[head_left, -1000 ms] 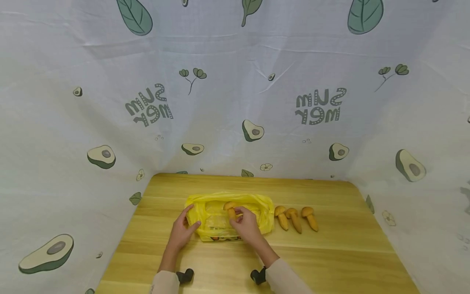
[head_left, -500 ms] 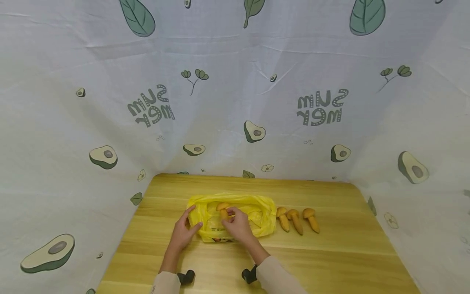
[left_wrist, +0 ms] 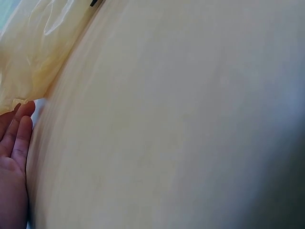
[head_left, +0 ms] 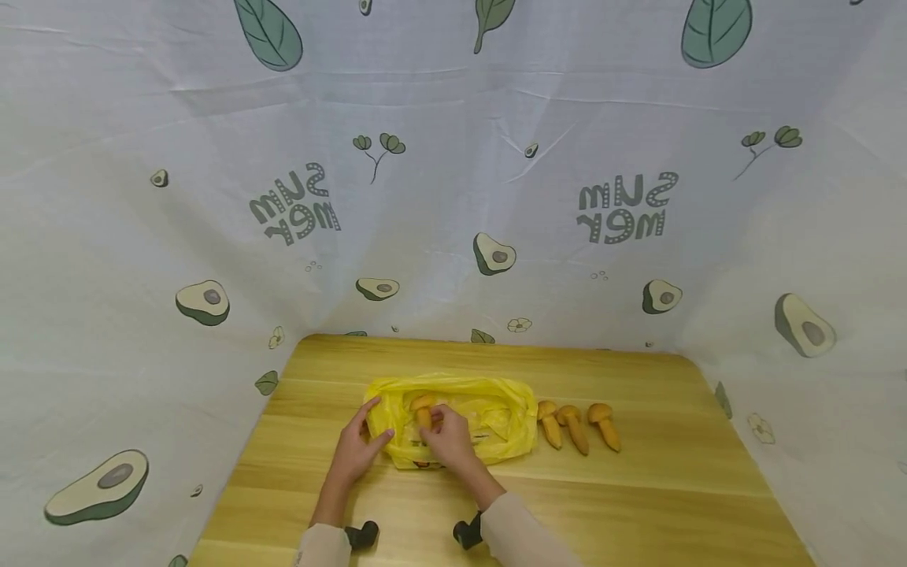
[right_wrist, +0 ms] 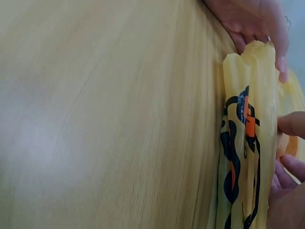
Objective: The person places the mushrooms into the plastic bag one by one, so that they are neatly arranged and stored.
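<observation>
A yellow plastic bag [head_left: 523, 417] lies on the table with its wide mouth spread upward. My left hand [head_left: 353, 453] holds the bag's left end; in the right wrist view its thumb reaches over the rim while the fingers stay outside. The left wrist view catches only part of that hand [left_wrist: 13, 157] beside the bag film [left_wrist: 33, 52]. Inside the mouth, near the left end, my right hand [head_left: 453, 442] pinches an orange-brown mushroom [head_left: 423, 405] by its stem, cap upward. Dark and orange print marks the bag's front [right_wrist: 240, 138].
Three similar mushrooms, a left one [head_left: 549, 425], a middle one [head_left: 572, 430] and a right one [head_left: 605, 428], lie right of the bag on the wooden table [head_left: 638, 512]. A white cloth [head_left: 425, 197] with avocado prints hangs around the table's back and sides.
My right hand has carried the mushroom leftward and slightly lower into the bag. The left hand keeps its place at the bag's left end.
</observation>
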{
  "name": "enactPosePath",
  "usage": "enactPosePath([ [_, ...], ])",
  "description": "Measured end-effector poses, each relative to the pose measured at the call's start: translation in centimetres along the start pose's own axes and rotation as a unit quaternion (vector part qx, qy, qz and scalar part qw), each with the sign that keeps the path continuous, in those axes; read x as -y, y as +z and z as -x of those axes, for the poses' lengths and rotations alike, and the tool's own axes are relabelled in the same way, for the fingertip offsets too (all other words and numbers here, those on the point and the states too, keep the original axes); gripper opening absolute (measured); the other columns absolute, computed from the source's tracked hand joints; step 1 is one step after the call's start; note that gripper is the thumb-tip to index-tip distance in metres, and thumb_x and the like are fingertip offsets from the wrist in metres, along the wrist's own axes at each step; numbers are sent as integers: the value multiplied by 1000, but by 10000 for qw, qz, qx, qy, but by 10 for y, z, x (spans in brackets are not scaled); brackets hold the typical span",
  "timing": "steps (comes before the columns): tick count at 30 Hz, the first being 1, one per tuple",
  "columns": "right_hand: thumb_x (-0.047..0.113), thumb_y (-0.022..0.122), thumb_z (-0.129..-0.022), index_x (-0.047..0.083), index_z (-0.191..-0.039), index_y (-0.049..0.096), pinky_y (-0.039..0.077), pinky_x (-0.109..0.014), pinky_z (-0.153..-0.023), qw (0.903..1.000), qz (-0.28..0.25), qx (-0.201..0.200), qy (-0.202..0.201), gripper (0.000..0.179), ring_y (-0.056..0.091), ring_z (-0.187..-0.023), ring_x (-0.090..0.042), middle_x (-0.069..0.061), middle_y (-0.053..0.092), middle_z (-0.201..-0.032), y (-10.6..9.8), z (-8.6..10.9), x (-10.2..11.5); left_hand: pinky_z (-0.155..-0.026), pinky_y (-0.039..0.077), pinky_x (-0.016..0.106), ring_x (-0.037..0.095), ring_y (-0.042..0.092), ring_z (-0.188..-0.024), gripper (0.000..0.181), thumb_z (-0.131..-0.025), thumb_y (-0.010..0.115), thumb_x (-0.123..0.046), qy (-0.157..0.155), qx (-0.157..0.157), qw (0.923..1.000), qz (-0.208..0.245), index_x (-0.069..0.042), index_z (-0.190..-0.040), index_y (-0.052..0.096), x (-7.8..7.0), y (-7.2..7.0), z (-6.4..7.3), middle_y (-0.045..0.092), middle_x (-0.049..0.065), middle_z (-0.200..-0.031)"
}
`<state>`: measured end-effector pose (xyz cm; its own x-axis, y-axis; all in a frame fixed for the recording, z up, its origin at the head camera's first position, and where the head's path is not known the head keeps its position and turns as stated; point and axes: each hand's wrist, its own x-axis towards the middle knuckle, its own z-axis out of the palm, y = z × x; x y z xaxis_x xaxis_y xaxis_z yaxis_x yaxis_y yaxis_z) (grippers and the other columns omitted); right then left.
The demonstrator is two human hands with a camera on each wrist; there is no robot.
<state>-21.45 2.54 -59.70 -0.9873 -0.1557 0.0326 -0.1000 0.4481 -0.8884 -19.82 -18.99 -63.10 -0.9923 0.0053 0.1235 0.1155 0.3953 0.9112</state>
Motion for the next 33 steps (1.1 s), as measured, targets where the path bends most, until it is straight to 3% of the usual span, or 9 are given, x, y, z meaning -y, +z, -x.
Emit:
enactPosePath([
  [6,10,78,-89,-8,-120,64,58,-29,-68,9999,-105,-41,15,38,67,-83,-20,-21,69,-113,9,-3,2,-113,42,59,42,53,-138,70,-93,78,-21,32,-31,10000,18,-12,-155,46,-1,1,-2,46,23,-157],
  [7,11,78,-90,-8,-121,64,58,-29,-68,9999,-118,-52,71,39,67,-83,-19,-20,69,-113,10,-3,2,-114,42,58,41,53,-138,71,-93,78,-23,35,-40,10000,15,-15,-155,46,6,3,-3,47,21,-157],
  [17,13,82,-88,-8,-118,66,58,-28,-69,9996,-156,-14,225,40,67,-84,-17,-18,70,-112,19,-3,2,-115,40,60,41,53,-138,71,-93,77,-22,-29,7,10000,55,-16,-155,45,9,2,-2,46,19,-158],
  [23,13,82,-87,-9,-117,66,60,-35,-72,9997,-141,62,170,40,69,-86,-22,-19,70,-112,16,-3,-1,-114,42,60,40,55,-136,71,-92,78,-20,-21,-15,10000,44,-16,-155,46,7,3,-2,48,19,-157],
  [33,15,79,-90,-5,-116,68,57,-27,-63,10000,34,-13,68,35,69,-84,-21,-20,70,-113,3,0,-3,-110,47,55,37,60,-131,70,-92,78,-22,17,-97,10000,-12,-15,-155,46,8,2,-1,50,20,-155],
])
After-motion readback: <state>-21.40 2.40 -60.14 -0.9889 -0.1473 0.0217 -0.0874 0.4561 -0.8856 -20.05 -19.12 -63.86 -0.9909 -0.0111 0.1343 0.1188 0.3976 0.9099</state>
